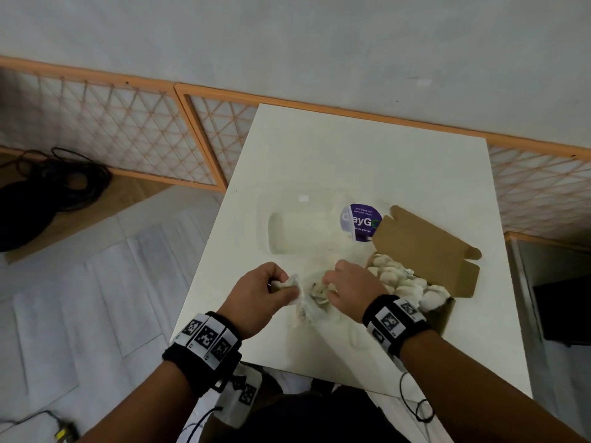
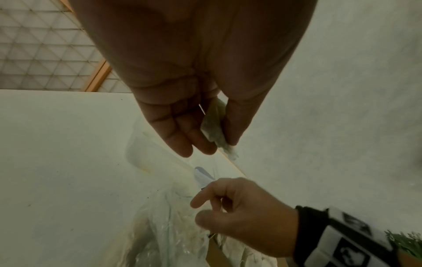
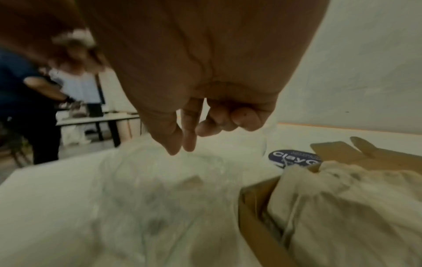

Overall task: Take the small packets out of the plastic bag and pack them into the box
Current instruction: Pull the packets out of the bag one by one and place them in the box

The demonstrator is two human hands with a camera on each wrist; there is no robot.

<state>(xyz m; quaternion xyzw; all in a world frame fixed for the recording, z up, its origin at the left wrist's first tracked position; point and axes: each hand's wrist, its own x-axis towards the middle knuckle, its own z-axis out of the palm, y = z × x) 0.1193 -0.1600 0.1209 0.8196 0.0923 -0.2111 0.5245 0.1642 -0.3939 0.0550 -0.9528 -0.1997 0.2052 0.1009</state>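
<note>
A clear plastic bag (image 1: 307, 311) lies crumpled on the white table (image 1: 351, 155) between my hands. My left hand (image 1: 271, 289) pinches a bunched edge of the bag (image 2: 217, 126) between thumb and fingers. My right hand (image 1: 345, 286) hovers over the bag's mouth (image 3: 160, 189), above a small pale packet (image 1: 319, 294) inside. Its thumb and index finger point down slightly apart, with nothing seen between them (image 2: 200, 210). To the right stands the open cardboard box (image 1: 443, 318), heaped with several white packets (image 1: 399, 276) (image 3: 342, 198).
The box lid (image 1: 428, 247) stands open toward the far right. A purple round sticker (image 1: 361, 220) is on the table behind the bag. Black cables (image 1: 64, 180) lie on the floor to the left. A person (image 3: 27, 108) stands by another table in the background.
</note>
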